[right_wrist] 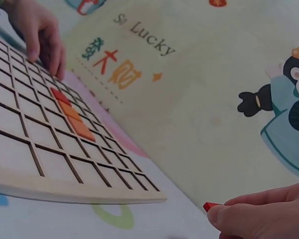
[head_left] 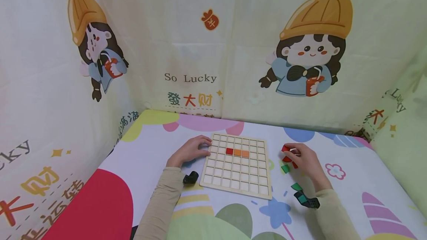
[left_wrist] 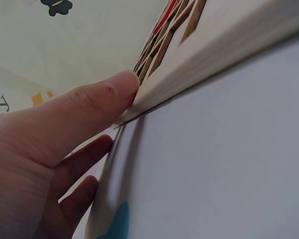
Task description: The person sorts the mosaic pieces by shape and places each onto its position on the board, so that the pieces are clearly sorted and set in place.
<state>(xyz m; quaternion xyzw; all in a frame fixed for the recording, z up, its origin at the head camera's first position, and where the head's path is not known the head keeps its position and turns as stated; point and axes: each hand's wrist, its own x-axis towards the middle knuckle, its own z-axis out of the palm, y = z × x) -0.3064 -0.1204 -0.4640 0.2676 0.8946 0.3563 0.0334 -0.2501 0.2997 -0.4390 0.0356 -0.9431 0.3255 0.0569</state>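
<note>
A wooden grid board (head_left: pixel 207 186) lies flat on the table, its square cells divided by thin strips. One red tile (head_left: pixel 229 151) and two orange tiles (head_left: pixel 241 153) sit side by side in a row of cells. At the board's left edge rests my left hand (head_left: pixel 190 151), thumb (left_wrist: pixel 122 85) touching the rim and the other fingers loosely extended beside it. To the right of the board, my right hand (head_left: pixel 305 160) pinches a small red tile (right_wrist: pixel 212 205) between thumb and fingers. Below that hand lie more red pieces (head_left: pixel 287 159), partly covered by it.
Green pieces (head_left: pixel 285 169) lie on the patterned tablecloth (head_left: pixel 233 219) right of the board, one (head_left: pixel 296 186) nearer me beside the right wrist's black strap (head_left: pixel 308 201). A printed cloth backdrop (head_left: pixel 240 66) rises behind the table and along both sides.
</note>
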